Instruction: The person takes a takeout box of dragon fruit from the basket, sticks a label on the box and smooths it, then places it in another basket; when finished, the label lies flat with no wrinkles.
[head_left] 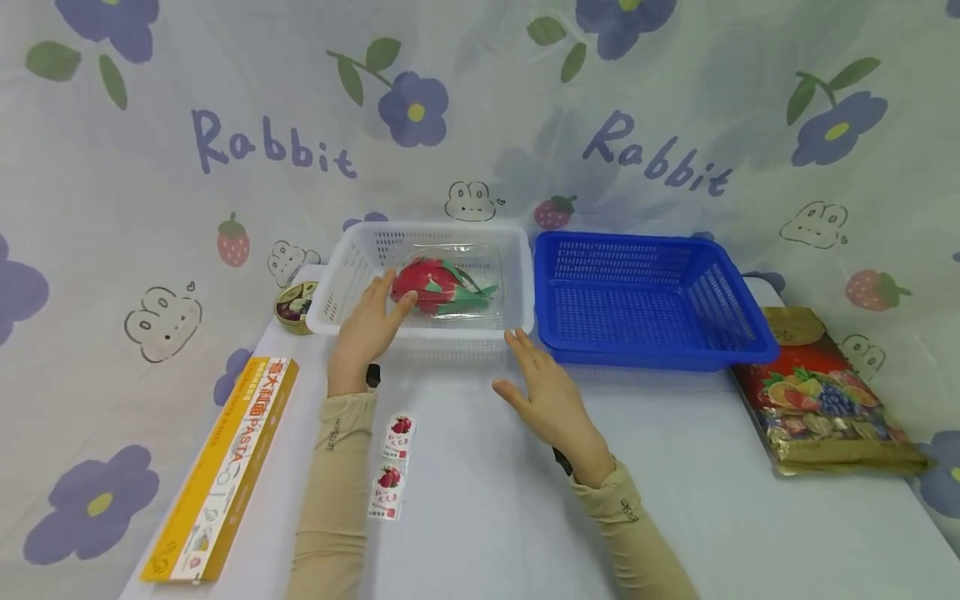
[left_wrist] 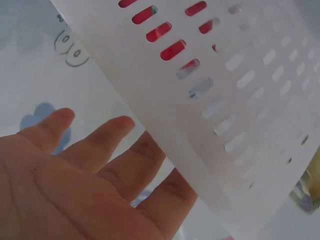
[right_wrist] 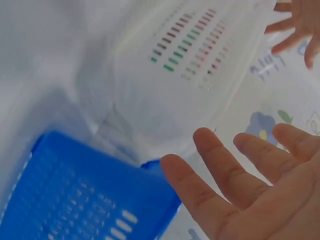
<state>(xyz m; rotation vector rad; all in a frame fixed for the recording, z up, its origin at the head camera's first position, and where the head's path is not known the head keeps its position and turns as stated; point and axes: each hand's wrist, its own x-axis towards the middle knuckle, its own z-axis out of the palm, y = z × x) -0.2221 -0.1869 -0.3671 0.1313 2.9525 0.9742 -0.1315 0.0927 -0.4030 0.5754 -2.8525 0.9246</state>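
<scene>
The box (head_left: 478, 265) lies in the white basket (head_left: 431, 333), a red-and-green fruit (head_left: 426, 282) showing through its clear plastic. My left hand (head_left: 369, 329) reaches over the near rim, fingers straight and spread, holding nothing; whether they touch the box I cannot tell. My right hand (head_left: 549, 398), fingers also straight and apart, is by the basket's near right corner. The box looks light, slick and thin enough to dent, so I'd cup it low at both ends, pressing gently.
</scene>
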